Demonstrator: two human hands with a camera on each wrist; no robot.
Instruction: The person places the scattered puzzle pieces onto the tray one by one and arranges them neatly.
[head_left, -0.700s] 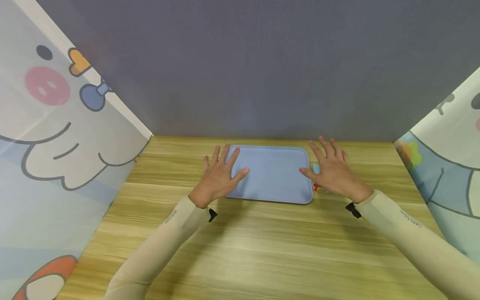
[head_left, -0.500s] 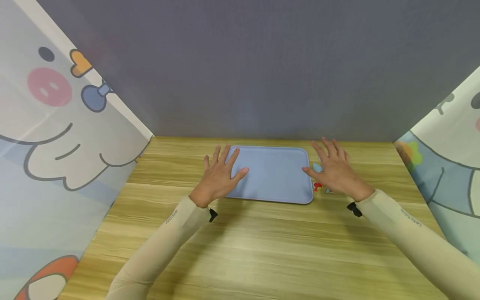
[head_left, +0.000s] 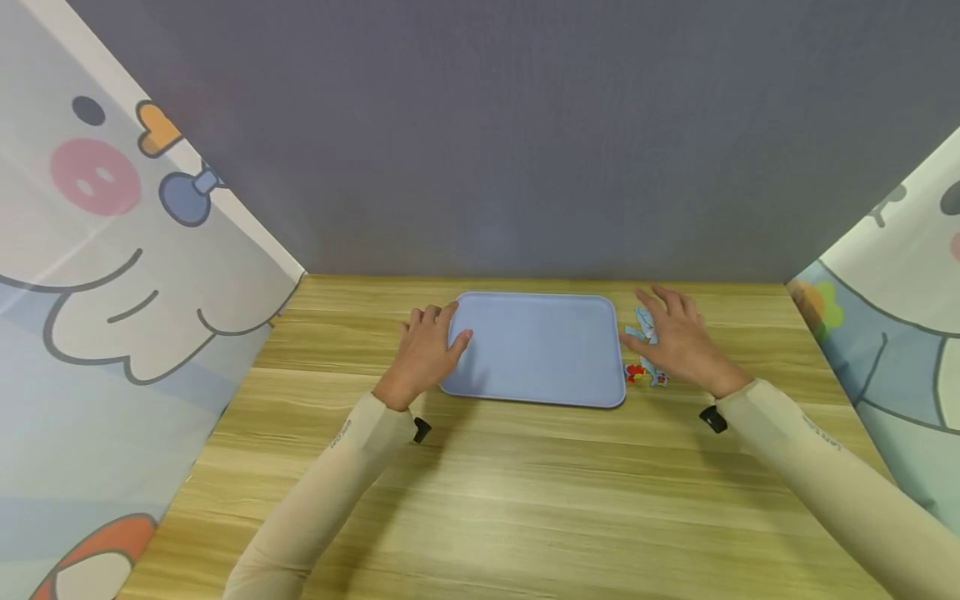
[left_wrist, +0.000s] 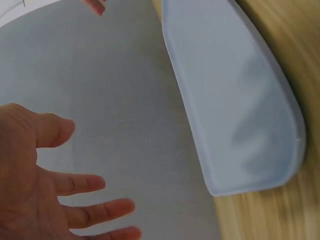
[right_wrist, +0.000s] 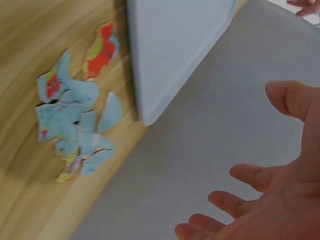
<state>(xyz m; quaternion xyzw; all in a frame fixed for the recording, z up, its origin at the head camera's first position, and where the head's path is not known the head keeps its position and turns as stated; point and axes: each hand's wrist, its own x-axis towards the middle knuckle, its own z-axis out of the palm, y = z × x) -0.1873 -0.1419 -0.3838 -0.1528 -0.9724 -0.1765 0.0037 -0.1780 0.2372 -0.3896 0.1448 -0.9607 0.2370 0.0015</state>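
A shallow light-blue tray (head_left: 540,350) with rounded corners lies flat on the wooden table, nothing on it but shadows. My left hand (head_left: 422,354) hovers by the tray's left edge, fingers spread and holding nothing; the left wrist view shows the same hand (left_wrist: 65,185) apart from the tray (left_wrist: 225,100). Over the small pile right of the tray is my right hand (head_left: 675,342), also without anything in it, fingers loosely bent. That pile, plain in the right wrist view, is several flat, irregular printed pieces (right_wrist: 75,120), mostly light blue; a red-and-yellow piece (right_wrist: 102,52) lies nearer the tray.
The wood-grain table (head_left: 510,492) ends at a grey upright panel (head_left: 525,142) behind the tray. Cartoon-printed panels stand on the left (head_left: 150,275) and on the right (head_left: 900,333).
My left hand has drawn slightly left, off the tray, its fingers a little more bent. My right hand has shifted slightly right and down, leaving more of the printed pieces in sight.
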